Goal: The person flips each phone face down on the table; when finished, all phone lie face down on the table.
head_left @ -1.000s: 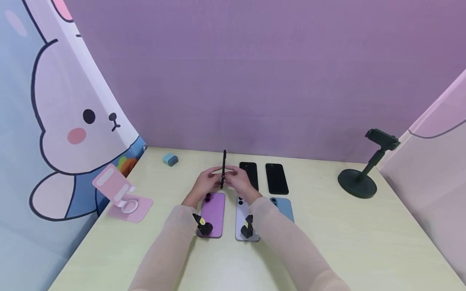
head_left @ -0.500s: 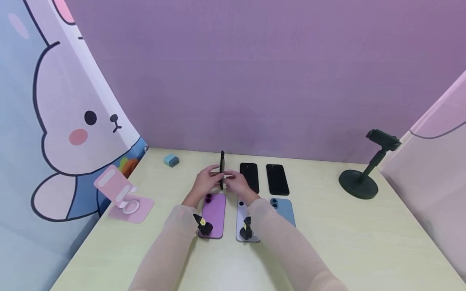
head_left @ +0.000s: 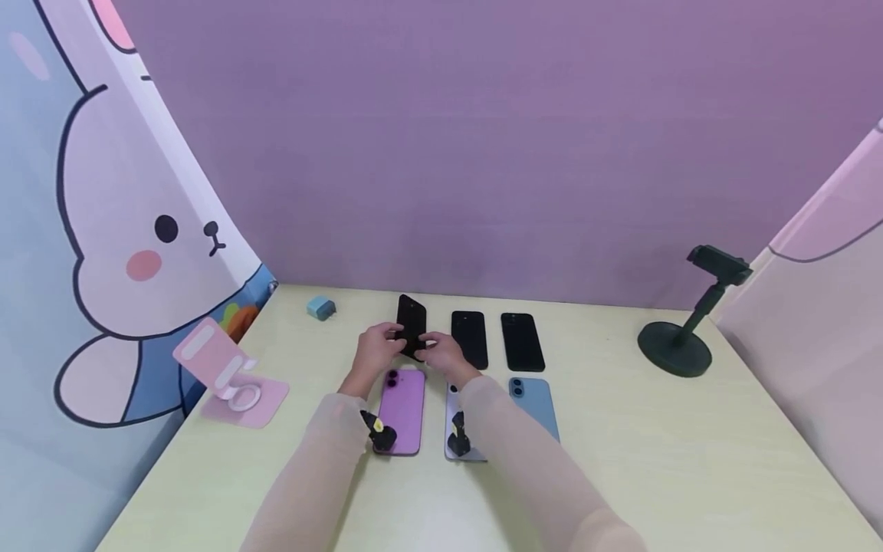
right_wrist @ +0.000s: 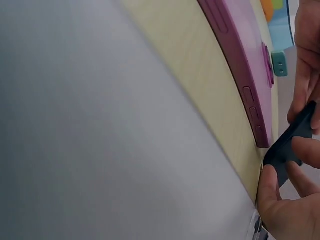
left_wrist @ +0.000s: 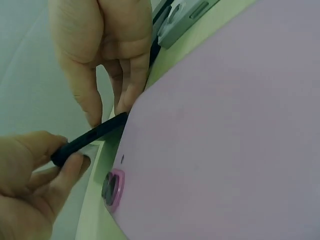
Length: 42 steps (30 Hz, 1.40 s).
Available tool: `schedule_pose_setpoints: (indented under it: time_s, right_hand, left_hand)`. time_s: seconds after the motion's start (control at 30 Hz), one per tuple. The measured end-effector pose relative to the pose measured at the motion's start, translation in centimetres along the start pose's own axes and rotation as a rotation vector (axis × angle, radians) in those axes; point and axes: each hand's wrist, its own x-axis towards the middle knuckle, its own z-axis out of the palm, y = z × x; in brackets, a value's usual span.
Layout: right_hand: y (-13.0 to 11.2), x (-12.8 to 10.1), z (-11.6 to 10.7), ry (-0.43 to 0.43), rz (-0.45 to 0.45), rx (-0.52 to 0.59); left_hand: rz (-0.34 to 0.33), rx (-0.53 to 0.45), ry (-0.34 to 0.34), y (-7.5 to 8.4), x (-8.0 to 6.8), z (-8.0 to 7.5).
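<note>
Purple-walled pale-yellow bench [head_left: 655, 460]: left hand [head_left: 375, 351] and right hand [head_left: 444, 354] both pinch the slim black phone [head_left: 411, 326], now tilted back flatter, no longer edge-on upright.

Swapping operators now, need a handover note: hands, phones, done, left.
Left hand and right hand both grip the black phone case, tilted above the table.
Two more black cases lie flat beside it.
The purple phone, lavender phone and blue phone lie bare, camera side up.
Done: one case lifted. Left: no phone shows a case yet.
</note>
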Motion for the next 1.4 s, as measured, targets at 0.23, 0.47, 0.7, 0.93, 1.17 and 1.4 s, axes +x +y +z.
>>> schedule_pose_setpoints:
  time_s: [0.23, 0.47, 0.7, 0.93, 1.17, 1.4]
  right_hand:
    - [-2.3, -1.9, -0.3, 0.009, 0.025, -0.131]
    - [-1.3, -0.7, -0.3, 0.028, 0.036, -0.144]
    - [-1.1, 0.1, -0.4, 0.002, 0.018, -0.185]
    - [-1.5, -0.3, -0.4, 0.01, 0.013, -0.238]
    - [-1.7, -0.6, -0.5, 0.013, -0.009, -0.305]
    - [-2.9, -1.2, -3.1, -0.038, -0.096, -0.432]
  left_hand:
    - [-0.012, 0.084, -0.007, -1.2, 0.1, -0.4]
    - [-0.018, 0.117, -0.015, -1.8, 0.0, -0.5]
    - [-0.012, 0.133, -0.028, -1.9, 0.3, -0.9]
    - [-0.067, 0.155, -0.065, -2.0, 0.5, -0.6]
    - [-0.073, 0.145, -0.091, -2.1, 0.5, -0.4]
    - [0.004, 0.174, -0.08, -1.6, 0.1, -2.6]
